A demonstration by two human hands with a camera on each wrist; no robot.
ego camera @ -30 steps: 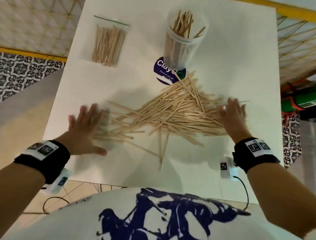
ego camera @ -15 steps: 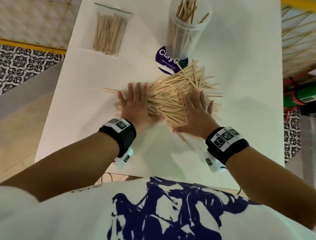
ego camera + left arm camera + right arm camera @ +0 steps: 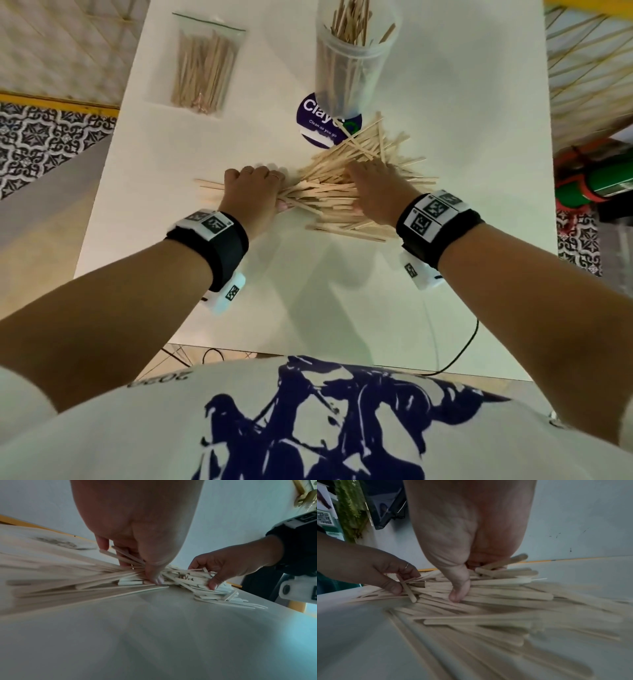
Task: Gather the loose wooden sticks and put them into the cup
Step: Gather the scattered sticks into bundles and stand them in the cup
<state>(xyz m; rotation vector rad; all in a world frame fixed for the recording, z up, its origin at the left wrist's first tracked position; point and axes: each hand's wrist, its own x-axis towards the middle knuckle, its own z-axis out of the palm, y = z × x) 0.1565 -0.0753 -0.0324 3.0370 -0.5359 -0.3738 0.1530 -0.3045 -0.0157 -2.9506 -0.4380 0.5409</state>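
A heap of loose wooden sticks (image 3: 325, 192) lies mid-table, just in front of the clear plastic cup (image 3: 352, 58), which stands upright with several sticks in it. My left hand (image 3: 263, 192) grips a bunch at the heap's left end, thumb under and fingers curled over; stick ends poke out to its left. In the left wrist view the left hand (image 3: 145, 569) pinches the fanned bundle. My right hand (image 3: 363, 185) sits on the heap's right side, and the right wrist view shows the right hand (image 3: 467, 581) with thumb and curled fingers closing round sticks (image 3: 505, 596).
A clear zip bag of sticks (image 3: 205, 65) lies at the back left of the white table (image 3: 462, 137). A round purple sticker (image 3: 318, 120) sits at the cup's base. A black cable (image 3: 459, 349) hangs off the near edge. Patterned floor tiles lie beyond both sides.
Both hands swept the spread sticks inward into one tight heap. They lay flat on the pile half a second ago; now their fingers curl round sticks.
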